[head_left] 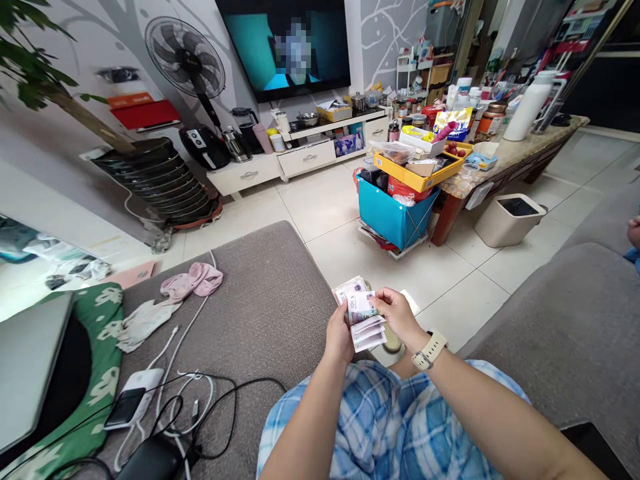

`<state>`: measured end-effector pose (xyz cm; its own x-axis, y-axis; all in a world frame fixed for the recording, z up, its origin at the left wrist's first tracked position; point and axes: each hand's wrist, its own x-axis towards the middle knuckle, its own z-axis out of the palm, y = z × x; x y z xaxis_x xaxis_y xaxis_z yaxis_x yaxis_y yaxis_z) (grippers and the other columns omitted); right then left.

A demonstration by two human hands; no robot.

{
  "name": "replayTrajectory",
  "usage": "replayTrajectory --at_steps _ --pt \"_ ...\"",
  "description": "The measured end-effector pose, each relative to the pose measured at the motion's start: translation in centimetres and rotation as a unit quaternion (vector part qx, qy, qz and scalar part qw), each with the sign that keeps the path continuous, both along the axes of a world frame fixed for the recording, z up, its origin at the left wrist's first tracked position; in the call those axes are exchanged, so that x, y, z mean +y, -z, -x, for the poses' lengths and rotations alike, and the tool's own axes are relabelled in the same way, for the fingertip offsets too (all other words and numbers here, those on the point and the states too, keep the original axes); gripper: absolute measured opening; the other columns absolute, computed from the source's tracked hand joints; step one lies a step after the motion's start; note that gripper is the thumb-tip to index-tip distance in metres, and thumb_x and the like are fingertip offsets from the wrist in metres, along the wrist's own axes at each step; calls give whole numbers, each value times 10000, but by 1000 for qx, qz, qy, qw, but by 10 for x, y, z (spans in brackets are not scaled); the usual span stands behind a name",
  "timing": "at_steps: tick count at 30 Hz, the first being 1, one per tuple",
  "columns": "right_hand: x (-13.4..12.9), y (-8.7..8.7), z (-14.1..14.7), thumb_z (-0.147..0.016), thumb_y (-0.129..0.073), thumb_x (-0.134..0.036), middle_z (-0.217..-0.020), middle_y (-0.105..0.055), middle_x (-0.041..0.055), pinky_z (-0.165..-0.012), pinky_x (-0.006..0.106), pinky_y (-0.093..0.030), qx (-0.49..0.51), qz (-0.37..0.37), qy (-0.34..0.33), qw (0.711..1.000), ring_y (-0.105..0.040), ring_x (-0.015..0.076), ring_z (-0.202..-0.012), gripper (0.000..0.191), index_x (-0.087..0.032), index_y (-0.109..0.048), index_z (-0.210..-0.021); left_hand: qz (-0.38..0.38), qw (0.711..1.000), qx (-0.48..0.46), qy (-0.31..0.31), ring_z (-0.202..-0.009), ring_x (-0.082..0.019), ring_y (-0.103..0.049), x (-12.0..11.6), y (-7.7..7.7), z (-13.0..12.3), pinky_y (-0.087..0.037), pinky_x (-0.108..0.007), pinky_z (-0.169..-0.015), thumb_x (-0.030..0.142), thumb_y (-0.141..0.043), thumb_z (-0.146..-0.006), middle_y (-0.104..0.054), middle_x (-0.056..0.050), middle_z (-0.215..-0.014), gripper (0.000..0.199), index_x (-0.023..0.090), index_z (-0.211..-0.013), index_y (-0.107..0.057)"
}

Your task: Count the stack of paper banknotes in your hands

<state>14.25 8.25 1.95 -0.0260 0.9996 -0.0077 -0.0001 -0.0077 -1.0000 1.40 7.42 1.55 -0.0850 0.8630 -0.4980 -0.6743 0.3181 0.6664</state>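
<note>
Low centre of the frame: the left hand [339, 337] grips a fanned stack of banknotes [361, 319] above the lap, while the right hand [397, 315] pinches the top note. Counting goes best with the stack gripped firmly, one note peeled at a time.

Lower part of the banknotes [364, 317] hidden between left hand [339, 337] and right hand [399, 315], count and print too small to tell. TV screen [290, 43] partly pixelated, top cut off. Laptop [30, 367] cut by left edge
</note>
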Motion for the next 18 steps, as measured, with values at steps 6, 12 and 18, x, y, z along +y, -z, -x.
replayTrajectory --at_steps 6,12,18 --pt "-2 -2 1 -755 -585 -421 -634 -481 -19 -565 235 -345 41 -2 -24 999 -431 114 -599 263 -170 -530 -701 10 999 27 -13 -669 -190 -669 0 -3 -1 -515 -316 -692 302 -611 -737 -711 -87 -825 248 101 -877 -655" --pt "-2 -4 2 -759 -586 -418 -641 -483 -20 -575 236 -350 55 1 -29 998 -436 113 -607 259 -168 -536 -712 13 999 33 -17 -665 -194 -668 0 -2 -1 -511 -315 -686 293 -597 -743 -713 -88 -815 236 103 -868 -659" --pt "-2 -4 1 -756 -591 -405 -658 -503 -14 -583 237 -353 66 8 -37 997 -452 118 -622 242 -168 -552 -728 20 999 45 -21 -631 -187 -661 -1 -7 -2 -511 -309 -669 267 -584 -744 -711 -82 -772 219 97 -857 -665"
